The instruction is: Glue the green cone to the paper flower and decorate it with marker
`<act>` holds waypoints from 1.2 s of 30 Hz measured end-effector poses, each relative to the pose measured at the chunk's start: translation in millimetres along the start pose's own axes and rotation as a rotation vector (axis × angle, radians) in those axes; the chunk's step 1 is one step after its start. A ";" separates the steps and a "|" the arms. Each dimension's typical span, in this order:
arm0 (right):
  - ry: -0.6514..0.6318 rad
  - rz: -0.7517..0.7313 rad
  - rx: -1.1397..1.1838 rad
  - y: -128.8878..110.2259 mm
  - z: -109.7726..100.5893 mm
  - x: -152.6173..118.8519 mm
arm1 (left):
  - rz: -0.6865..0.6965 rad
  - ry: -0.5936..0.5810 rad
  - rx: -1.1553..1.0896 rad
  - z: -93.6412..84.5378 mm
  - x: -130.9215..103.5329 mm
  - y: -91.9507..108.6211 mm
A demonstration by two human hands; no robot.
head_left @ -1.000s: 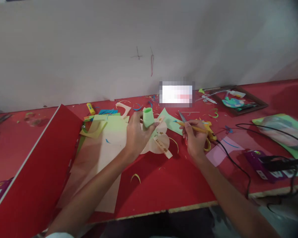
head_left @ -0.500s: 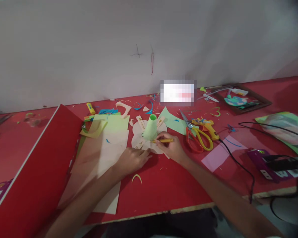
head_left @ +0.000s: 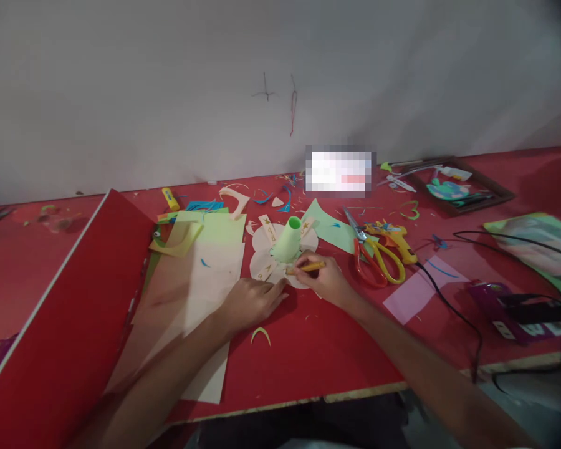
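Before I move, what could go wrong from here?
The right hand, gripping a yellow pencil, is close beside the standing green paper cone; a knuckle might knock it. The left hand is at the near edge of the pale scalloped paper, which could slip. The glue gun has a trailing cord that might snag.

dark frame (head_left: 486, 204) near grey wall (head_left: 131, 100); purple box (head_left: 490, 292) at right; red string (head_left: 293, 112) on wall

Cone (head_left: 288, 243) on paper base (head_left: 258, 257), sheets (head_left: 215, 249) at left, scissors (head_left: 361, 236) and glue gun (head_left: 399, 239) at right.
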State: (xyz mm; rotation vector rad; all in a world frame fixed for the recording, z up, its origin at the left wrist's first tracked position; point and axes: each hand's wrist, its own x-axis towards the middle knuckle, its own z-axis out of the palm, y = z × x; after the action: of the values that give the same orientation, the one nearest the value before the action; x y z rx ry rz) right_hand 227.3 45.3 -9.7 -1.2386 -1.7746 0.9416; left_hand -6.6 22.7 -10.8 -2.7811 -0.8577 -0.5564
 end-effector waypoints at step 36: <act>0.597 -0.004 0.389 5.1 -30.2 2.1 | -0.528 0.260 -0.711 -40.0 109.1 -39.1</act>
State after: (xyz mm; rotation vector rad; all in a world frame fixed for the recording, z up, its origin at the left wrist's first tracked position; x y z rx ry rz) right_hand 255.6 52.9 -0.6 -1.1091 -1.0683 0.7609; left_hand 42.5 98.9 71.8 -2.9094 -1.5880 -1.5337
